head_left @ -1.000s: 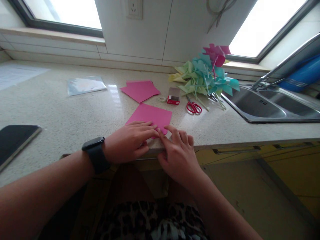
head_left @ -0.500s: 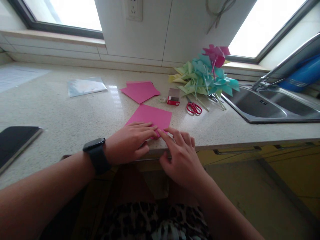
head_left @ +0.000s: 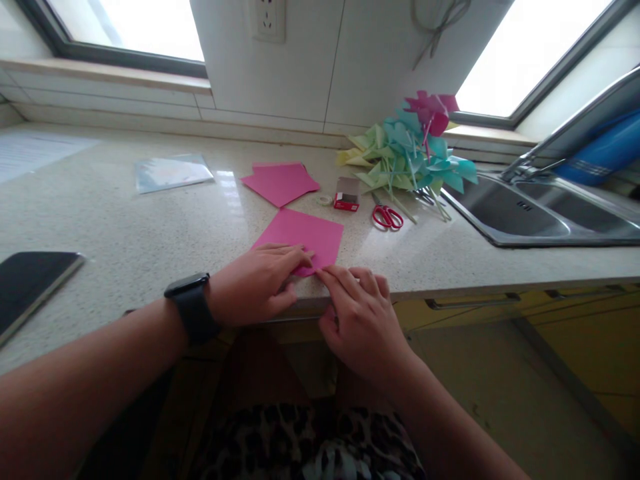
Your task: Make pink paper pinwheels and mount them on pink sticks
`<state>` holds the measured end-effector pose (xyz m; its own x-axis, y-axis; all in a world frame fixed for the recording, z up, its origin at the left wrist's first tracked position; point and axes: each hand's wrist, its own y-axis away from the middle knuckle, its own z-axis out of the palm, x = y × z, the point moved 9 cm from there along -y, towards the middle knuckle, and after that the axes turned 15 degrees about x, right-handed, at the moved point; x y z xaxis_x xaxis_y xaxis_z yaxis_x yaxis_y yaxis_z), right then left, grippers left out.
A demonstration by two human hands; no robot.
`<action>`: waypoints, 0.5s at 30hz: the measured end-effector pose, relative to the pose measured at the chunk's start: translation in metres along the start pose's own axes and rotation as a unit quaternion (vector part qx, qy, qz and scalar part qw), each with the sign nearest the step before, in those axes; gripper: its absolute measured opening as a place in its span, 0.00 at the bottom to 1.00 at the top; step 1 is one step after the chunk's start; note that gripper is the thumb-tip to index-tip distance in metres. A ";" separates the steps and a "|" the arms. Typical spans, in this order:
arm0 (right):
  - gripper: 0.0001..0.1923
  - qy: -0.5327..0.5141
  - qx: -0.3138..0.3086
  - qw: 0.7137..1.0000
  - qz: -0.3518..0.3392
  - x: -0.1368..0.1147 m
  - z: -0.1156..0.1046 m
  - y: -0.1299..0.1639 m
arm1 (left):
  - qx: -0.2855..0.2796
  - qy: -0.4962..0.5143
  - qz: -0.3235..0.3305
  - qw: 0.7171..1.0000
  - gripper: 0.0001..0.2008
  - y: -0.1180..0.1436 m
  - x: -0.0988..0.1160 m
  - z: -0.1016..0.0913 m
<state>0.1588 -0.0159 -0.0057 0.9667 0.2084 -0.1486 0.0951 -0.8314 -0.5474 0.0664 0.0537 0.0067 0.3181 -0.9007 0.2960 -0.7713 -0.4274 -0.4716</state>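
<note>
A pink paper square lies on the speckled countertop near its front edge. My left hand, with a black watch on its wrist, lies flat on the paper's near left part. My right hand sits at the counter's edge, its fingers pinching the paper's near corner, which is lifted a little. More pink sheets lie farther back.
Red scissors, a small red box and a bunch of paper pinwheels sit at the back right. A steel sink is at the right. A dark tablet lies at the left, a clear sleeve behind.
My right hand has slid slightly towards me and its fingers have closed on the paper's near corner, lifting it. My left hand stays pressed on the sheet.
</note>
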 end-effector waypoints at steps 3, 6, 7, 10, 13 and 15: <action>0.30 -0.002 -0.009 1.000 0.007 0.000 0.002 0.000 | 0.009 0.010 -0.014 1.000 0.21 0.000 -0.003 -0.001; 0.31 -0.005 -0.014 1.000 0.011 0.000 0.004 0.000 | 0.010 0.012 -0.015 1.000 0.22 0.001 -0.004 -0.001; 0.32 -0.005 -0.015 1.000 0.012 0.000 0.005 0.000 | 0.010 0.013 -0.016 1.000 0.22 0.001 -0.005 -0.001; 0.33 -0.005 -0.025 1.000 0.017 0.000 0.006 -0.001 | 0.008 0.015 -0.019 1.000 0.22 0.001 -0.005 0.000; 0.35 0.000 -0.035 0.999 0.024 -0.001 0.008 -0.002 | 0.007 0.017 -0.019 1.000 0.22 0.000 -0.003 0.000; 0.36 0.005 -0.038 0.999 0.026 -0.002 0.008 -0.002 | 0.005 0.020 -0.018 1.000 0.22 0.000 -0.003 -0.001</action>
<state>0.1545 -0.0101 -0.0110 0.9729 0.1597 -0.1673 0.0622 -0.8773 -0.4758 0.0652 0.0562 0.0063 0.3234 -0.8810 0.3455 -0.7539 -0.4605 -0.4685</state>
